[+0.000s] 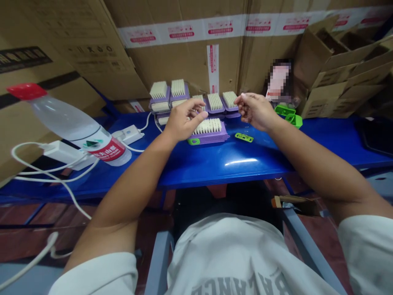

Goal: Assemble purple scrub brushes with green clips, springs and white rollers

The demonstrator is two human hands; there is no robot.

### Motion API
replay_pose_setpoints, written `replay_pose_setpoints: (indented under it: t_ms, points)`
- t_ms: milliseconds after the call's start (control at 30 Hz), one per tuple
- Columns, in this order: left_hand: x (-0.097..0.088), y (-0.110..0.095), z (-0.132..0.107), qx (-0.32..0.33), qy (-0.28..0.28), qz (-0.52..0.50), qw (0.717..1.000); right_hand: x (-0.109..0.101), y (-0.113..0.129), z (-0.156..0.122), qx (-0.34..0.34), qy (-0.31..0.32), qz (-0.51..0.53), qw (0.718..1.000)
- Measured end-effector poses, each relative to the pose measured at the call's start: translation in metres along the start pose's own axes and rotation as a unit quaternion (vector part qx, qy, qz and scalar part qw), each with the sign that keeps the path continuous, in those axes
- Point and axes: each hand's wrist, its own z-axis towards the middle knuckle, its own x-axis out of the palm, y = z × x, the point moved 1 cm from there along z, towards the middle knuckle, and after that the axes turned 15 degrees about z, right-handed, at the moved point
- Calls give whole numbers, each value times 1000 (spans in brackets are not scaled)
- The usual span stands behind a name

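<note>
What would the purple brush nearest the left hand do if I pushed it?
The purple brush would probably slide, not roll: its body looks boxy, and the blue table looks smooth and shiny. It seems stiff, like hard plastic, so it likely wouldn't flop. Its pale bristles point up in separate tufts, so they might bend a little.

A purple brush (pixel 211 137) is set bristles-up; just right of it, a green plate (pixel 244 137) is laid flat.
</note>
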Motion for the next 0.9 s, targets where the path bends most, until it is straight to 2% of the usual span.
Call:
replay_pose_setpoints:
  t_ms: [67, 167, 300, 433, 567, 700, 767, 800, 867, 900]
  points:
    - [-2, -6, -1, 18, 18, 37, 999, 13, 7, -5, 11, 5, 14, 1000]
    - [-6, -12, -1, 42, 58, 83, 994, 19, 15, -8, 15, -18, 36, 999]
    - [-9, -18, -1, 82, 103, 94, 987, 24, 21, -11, -21, -30, 65, 997]
    - [-8, -21, -4, 117, 131, 83, 981, 32, 26, -17, -20, 23, 67, 997]
    - [-4, -21, -7, 137, 112, 100, 979, 37, 30, -22, -27, 87, 49, 995]
    - [-1, -20, -7, 179, 109, 110, 972, 33, 40, -26, -68, 122, -44, 989]
    - [-1, -19, -7, 185, 90, 116, 972, 26, 55, -27, -124, 80, -135, 980]
    - [-1, -19, -7, 185, 77, 119, 972, 22, 68, -27, -158, 31, -187, 969]
    - [-2, -18, -6, 185, 57, 125, 973, 9, 103, -28, -230, -107, -275, 927]
    - [-3, -17, -6, 185, 52, 128, 973, 2, 125, -28, -264, -180, -315, 894]
